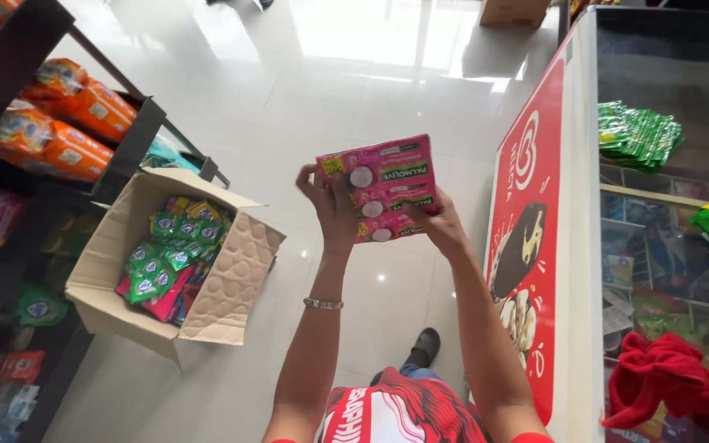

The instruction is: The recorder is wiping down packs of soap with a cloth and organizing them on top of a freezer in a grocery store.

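Overhead, both hands grip a stack of pink soap packs (381,187) held above the tiled floor (289,90): left hand (330,205) curled round its left edge, right hand (441,226) clasping the lower right. Left, an open cardboard box (116,287) holds green and pink packs beside dark shelves (18,49). Right stands a glass-topped freezer (568,246) with a red cloth (666,381).

Glossy white floor tiles (289,90) run the length of the aisle, throwing back a bright glare near the far end. Along one side stands a dark shelving rack (22,49) stacked with orange packets (84,107), with more goods on its lower shelves. On the other side sits a chest freezer (535,246), its side panel red with an ice-cream picture, its glass lid (666,82) strewn with green sachets (638,135) and a red cloth (674,385). A cardboard carton (512,11) sits far down the floor.
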